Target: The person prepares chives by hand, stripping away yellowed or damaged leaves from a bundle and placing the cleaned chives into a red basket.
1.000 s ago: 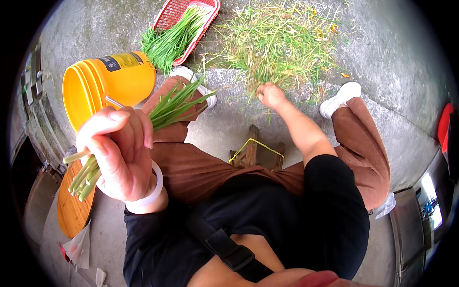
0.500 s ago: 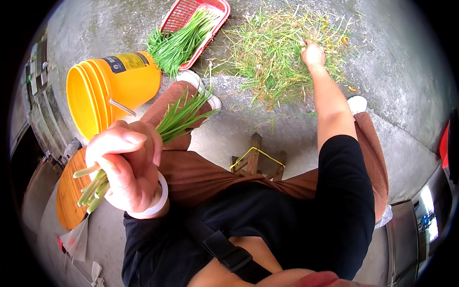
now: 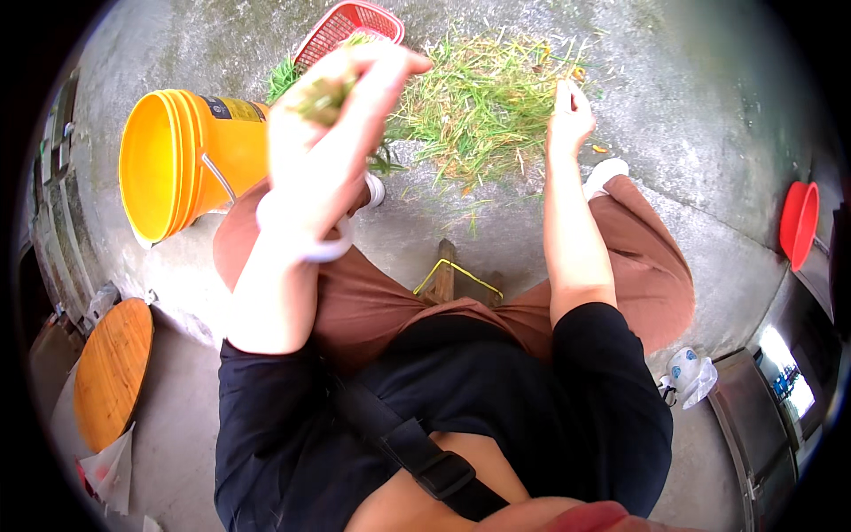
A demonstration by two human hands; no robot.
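My left hand [image 3: 324,168], smeared by motion, is raised in front of the red basket [image 3: 390,25] and closed around a bunch of garlic chives [image 3: 324,99]. Its pale cut stems show by the fingers, while a few dark green leaf tips appear below the hand. More chives [image 3: 282,80] lie in the basket, mostly hidden behind that hand. Over the right edge of a loose heap of green and yellowed trimmings [image 3: 479,111], my right hand [image 3: 570,120] has its fingers pinched together. Whatever they hold, if anything, is too small to make out.
A yellow bucket [image 3: 239,146] lies on its side at left, its mouth facing left. Between my knees stands a wooden stool [image 3: 441,285] with a yellow cord. Also around me are a round wooden board [image 3: 113,374], a red basin [image 3: 799,226] and a plastic bag [image 3: 696,377].
My left hand has swung up and forward with the chives, from beside the bucket to in front of the basket. My right hand has drawn slightly back from the heap, fingers now pointing up.
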